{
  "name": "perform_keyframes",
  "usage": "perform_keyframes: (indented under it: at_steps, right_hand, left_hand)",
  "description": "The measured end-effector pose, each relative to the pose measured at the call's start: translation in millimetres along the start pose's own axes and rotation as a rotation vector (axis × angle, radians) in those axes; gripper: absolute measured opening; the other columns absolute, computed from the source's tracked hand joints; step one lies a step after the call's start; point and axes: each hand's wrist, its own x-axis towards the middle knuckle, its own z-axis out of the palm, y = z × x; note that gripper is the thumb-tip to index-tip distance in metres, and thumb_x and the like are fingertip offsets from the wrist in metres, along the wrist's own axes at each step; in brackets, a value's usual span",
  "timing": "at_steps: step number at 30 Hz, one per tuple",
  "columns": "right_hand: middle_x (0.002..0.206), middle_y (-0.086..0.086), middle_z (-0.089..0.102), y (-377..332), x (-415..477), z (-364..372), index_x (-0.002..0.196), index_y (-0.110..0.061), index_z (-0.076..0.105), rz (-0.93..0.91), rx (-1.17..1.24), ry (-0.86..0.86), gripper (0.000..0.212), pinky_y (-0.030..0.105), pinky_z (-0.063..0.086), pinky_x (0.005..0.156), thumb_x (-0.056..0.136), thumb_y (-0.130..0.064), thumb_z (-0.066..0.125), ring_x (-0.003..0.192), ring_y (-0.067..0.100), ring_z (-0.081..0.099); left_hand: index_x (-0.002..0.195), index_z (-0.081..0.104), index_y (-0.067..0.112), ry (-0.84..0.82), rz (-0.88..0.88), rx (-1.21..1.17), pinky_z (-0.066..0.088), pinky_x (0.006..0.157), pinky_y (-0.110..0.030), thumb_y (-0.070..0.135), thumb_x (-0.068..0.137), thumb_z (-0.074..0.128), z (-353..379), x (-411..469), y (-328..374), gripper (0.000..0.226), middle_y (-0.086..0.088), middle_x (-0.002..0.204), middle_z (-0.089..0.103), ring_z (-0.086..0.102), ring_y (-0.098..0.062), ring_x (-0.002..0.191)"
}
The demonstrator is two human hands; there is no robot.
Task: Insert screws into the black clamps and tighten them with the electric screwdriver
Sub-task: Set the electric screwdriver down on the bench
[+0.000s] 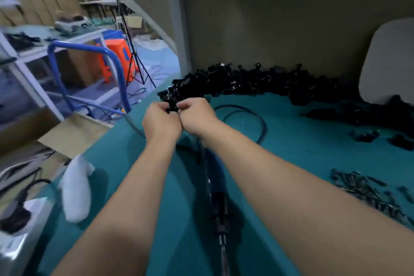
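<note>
both arms outstretched, left hand [161,119], right hand [197,114] pinching black clamp [173,107]

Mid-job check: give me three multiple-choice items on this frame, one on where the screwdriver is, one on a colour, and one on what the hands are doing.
1. Where is the electric screwdriver?
A. gripped and raised
B. lying flat on the table
C. on the floor

2. What colour is the table cover?
A. teal
B. red
C. white

3. What are the hands doing?
A. both lie flat and idle
B. the left hand and right hand together pinch a black clamp
C. one pours out screws

Answers:
1 B: it lies on the cover, and neither hand is holding it.
2 A: teal shows all round the work area.
3 B: the fingertips of both hands meet on one small black piece.
</note>
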Motion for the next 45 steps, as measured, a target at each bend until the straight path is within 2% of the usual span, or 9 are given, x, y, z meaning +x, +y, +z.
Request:
perform_keyframes:
  at_steps: [3,6,12,17,25,31,38,41,45]
  right_hand:
    - [0.136,0.020,0.060,-3.4,36.0,25.2,0.135,0.000,0.058,0.134,0.142,-0.112,0.037,0.030,0.048,0.080,0.100,-0.003,0.049,0.108,0.031,0.064]
    - [0.112,0.020,0.059,2.1,54.3,45.1,0.124,-0.001,0.057,0.268,0.295,-0.080,0.028,0.029,0.040,0.063,0.101,-0.001,0.043,0.071,0.023,0.050]
    - [0.115,0.029,0.068,13.2,64.4,57.5,0.126,0.004,0.060,0.355,0.404,-0.030,0.032,0.052,0.059,0.082,0.095,-0.002,0.053,0.093,0.039,0.071]
    - [0.101,0.010,0.057,18.7,48.9,46.2,0.132,0.002,0.057,0.276,0.282,-0.043,0.036,0.027,0.047,0.059,0.096,0.000,0.054,0.070,0.018,0.053]
    - [0.094,0.007,0.068,8.3,-18.7,6.9,0.105,-0.012,0.072,0.003,0.344,0.030,0.016,0.031,0.055,0.082,0.101,-0.005,0.059,0.083,0.018,0.060]
    - [0.081,0.005,0.070,10.7,-119.4,-86.6,0.093,-0.010,0.072,-0.029,0.691,0.089,0.027,0.019,0.058,0.066,0.106,-0.004,0.049,0.061,0.007,0.063]
    - [0.100,0.001,0.076,61.4,-219.1,-170.4,0.104,-0.019,0.076,0.059,0.501,0.310,0.026,0.022,0.056,0.077,0.107,-0.014,0.051,0.086,0.009,0.066]
    - [0.102,-0.011,0.076,86.4,-233.0,-199.5,0.112,-0.026,0.075,0.139,0.332,0.474,0.025,0.014,0.054,0.082,0.106,-0.020,0.052,0.092,0.001,0.069]
    - [0.112,-0.012,0.071,119.6,-235.6,-236.9,0.130,-0.025,0.067,0.276,0.243,0.571,0.033,0.014,0.046,0.076,0.105,-0.013,0.049,0.098,-0.001,0.063]
  left_hand:
    - [0.134,0.059,0.005,0.015,-0.076,-0.003,0.048,0.107,-0.045,-0.002,0.094,0.058,0.8,37.4,-10.4,0.041,-0.021,0.129,0.060,0.059,-0.039,0.123]
    - [0.118,0.063,0.012,-0.120,-0.099,0.099,0.050,0.107,-0.050,-0.003,0.096,0.054,4.4,61.2,-15.6,0.027,-0.026,0.134,0.058,0.060,-0.043,0.123]
    - [0.132,0.063,0.016,-0.117,-0.021,0.247,0.045,0.108,-0.040,0.004,0.095,0.053,13.7,71.3,-36.1,0.040,-0.017,0.138,0.058,0.055,-0.038,0.125]
    - [0.106,0.079,0.015,0.023,-0.005,0.076,0.054,0.095,-0.035,0.001,0.090,0.063,7.0,57.9,-44.7,0.027,-0.009,0.111,0.073,0.066,-0.031,0.107]
    - [0.096,0.073,0.029,0.014,0.194,-0.202,0.059,0.087,-0.042,0.031,0.092,0.074,-25.2,-0.5,-34.5,0.004,0.010,0.077,0.071,0.068,-0.018,0.080]
    - [0.092,0.062,0.030,-0.377,0.491,-0.386,0.059,0.094,-0.047,0.032,0.081,0.079,-30.4,-106.0,20.2,0.021,0.003,0.095,0.074,0.073,-0.024,0.097]
    - [0.100,0.065,0.030,-0.675,0.376,-0.300,0.058,0.088,-0.046,0.034,0.082,0.085,25.6,-211.9,49.3,0.027,0.004,0.098,0.072,0.071,-0.020,0.092]
    - [0.092,0.068,0.024,-0.710,0.324,-0.230,0.047,0.070,-0.032,0.037,0.093,0.072,66.1,-245.2,58.2,0.014,0.009,0.080,0.067,0.060,-0.013,0.074]
    - [0.068,0.044,0.017,-0.777,0.281,-0.133,0.028,0.049,-0.032,0.037,0.097,0.063,120.1,-271.3,69.2,0.039,0.009,0.053,0.044,0.040,-0.015,0.050]
